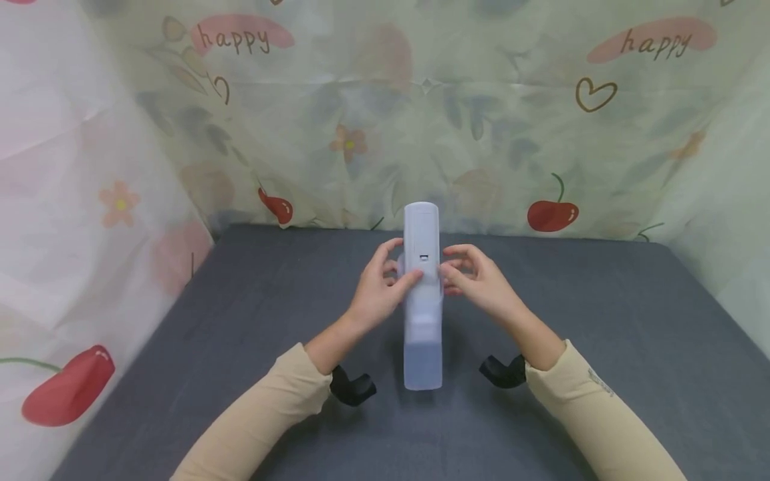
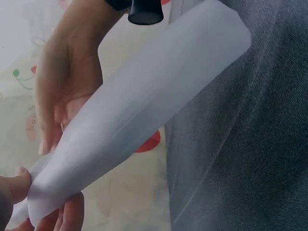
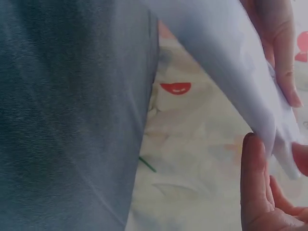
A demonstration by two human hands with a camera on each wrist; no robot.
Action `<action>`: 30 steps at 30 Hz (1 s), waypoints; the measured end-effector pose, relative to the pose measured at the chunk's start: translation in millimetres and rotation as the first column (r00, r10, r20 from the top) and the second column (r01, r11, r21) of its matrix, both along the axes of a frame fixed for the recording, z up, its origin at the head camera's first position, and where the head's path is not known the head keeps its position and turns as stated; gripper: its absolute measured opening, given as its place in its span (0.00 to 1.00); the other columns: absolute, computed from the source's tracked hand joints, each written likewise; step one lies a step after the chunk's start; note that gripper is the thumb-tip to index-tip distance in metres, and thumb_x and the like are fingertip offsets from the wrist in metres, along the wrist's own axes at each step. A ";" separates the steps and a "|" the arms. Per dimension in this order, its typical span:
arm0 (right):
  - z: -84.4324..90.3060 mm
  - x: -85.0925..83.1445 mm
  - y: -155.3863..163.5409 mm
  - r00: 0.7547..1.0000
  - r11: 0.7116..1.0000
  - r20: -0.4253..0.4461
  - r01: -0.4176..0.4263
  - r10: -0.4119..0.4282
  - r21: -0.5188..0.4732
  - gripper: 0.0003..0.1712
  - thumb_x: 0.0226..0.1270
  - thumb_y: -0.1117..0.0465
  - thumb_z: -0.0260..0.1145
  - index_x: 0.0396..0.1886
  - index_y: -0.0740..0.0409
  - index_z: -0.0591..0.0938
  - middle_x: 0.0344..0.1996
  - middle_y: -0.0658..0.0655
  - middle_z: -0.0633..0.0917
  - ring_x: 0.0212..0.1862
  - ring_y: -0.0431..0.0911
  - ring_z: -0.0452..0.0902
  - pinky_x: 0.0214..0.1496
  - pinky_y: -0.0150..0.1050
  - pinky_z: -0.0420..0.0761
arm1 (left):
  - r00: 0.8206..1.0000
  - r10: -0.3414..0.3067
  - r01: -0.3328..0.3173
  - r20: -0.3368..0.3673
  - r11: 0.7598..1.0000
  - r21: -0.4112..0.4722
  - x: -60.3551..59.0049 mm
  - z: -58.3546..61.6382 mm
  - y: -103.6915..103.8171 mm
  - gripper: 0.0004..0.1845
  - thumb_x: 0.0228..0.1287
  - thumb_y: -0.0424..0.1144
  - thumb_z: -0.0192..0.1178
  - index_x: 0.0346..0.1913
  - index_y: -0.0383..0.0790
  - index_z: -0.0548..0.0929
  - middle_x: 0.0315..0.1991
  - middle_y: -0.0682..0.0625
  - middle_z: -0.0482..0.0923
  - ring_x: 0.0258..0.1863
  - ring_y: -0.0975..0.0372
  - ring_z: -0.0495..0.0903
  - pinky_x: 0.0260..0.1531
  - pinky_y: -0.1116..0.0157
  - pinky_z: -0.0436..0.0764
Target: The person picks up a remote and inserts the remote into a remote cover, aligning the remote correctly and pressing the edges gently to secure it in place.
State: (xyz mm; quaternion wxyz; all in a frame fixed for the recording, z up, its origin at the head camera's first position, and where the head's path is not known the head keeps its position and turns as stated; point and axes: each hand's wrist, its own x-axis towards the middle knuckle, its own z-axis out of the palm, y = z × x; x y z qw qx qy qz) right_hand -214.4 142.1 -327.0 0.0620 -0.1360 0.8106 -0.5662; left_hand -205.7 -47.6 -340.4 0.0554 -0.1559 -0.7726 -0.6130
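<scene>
Status: holding long, smooth, white plastic-looking device (image 1: 423, 300) up between both hands, mid-scene, over dark grey cloth-covered table (image 1: 271, 294). At bare left hand (image 1: 375, 288): gripping the body, thumb on the upward face, fingers round behind. At bare right hand (image 1: 486, 282): fingers bent beside right edge, thumb close by; light pinch or mere touch, cannot tell.

To do this well: carry the load on left grip, steady with right. Hold thumb clear of small dark rectangular slot (image 1: 424, 258). Near end probably heavier, so turn slowly, no swinging. Shell likely slippery; spread fingers wide. Watch black curved wrist pieces (image 1: 355, 387) (image 1: 504, 371) for knocks.

Count: one device, one slot on upward face, two hands, two beige fabric sleeves (image 1: 259, 407) (image 1: 601, 407), two wrist pieces, one table; far side, two pink "happy" patches (image 1: 242, 35) (image 1: 652, 40) on printed fabric backdrop (image 1: 415, 153).
</scene>
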 end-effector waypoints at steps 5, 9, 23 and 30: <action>-4.1 2.4 2.6 0.997 0.999 0.066 -0.029 0.027 0.032 0.24 0.68 0.57 0.59 0.57 0.69 0.71 0.48 0.68 0.79 0.37 0.40 0.81 0.49 0.44 0.82 | 1.000 0.015 -0.015 0.017 1.000 0.007 -1.3 -1.0 -2.1 0.28 0.62 0.33 0.59 0.64 0.34 0.63 0.36 0.32 0.79 0.25 0.52 0.83 0.22 0.61 0.81; -4.3 2.7 1.5 0.999 0.997 0.052 -0.007 0.003 0.074 0.19 0.67 0.59 0.60 0.49 0.71 0.77 0.39 0.64 0.82 0.32 0.39 0.79 0.44 0.42 0.83 | 0.999 0.018 -0.018 0.044 1.000 -0.007 -1.1 -0.8 -2.7 0.28 0.63 0.36 0.59 0.64 0.37 0.63 0.38 0.33 0.80 0.28 0.50 0.84 0.23 0.64 0.80; -6.0 5.6 -7.3 0.989 0.986 -0.089 0.125 -0.116 0.111 0.11 0.66 0.63 0.59 0.40 0.68 0.80 0.25 0.55 0.81 0.26 0.39 0.74 0.34 0.33 0.78 | 0.999 -0.042 0.043 0.013 0.983 -0.177 1.8 6.9 -2.3 0.37 0.62 0.43 0.61 0.71 0.47 0.54 0.49 0.40 0.80 0.37 0.54 0.82 0.30 0.65 0.80; -5.0 6.9 -9.2 0.983 0.982 -0.110 0.160 -0.149 0.100 0.11 0.66 0.64 0.59 0.40 0.69 0.80 0.26 0.59 0.82 0.26 0.40 0.74 0.32 0.30 0.77 | 0.998 -0.069 0.068 0.007 0.963 -0.262 1.9 13.2 -2.8 0.38 0.63 0.44 0.61 0.71 0.48 0.54 0.52 0.42 0.78 0.39 0.54 0.81 0.32 0.64 0.81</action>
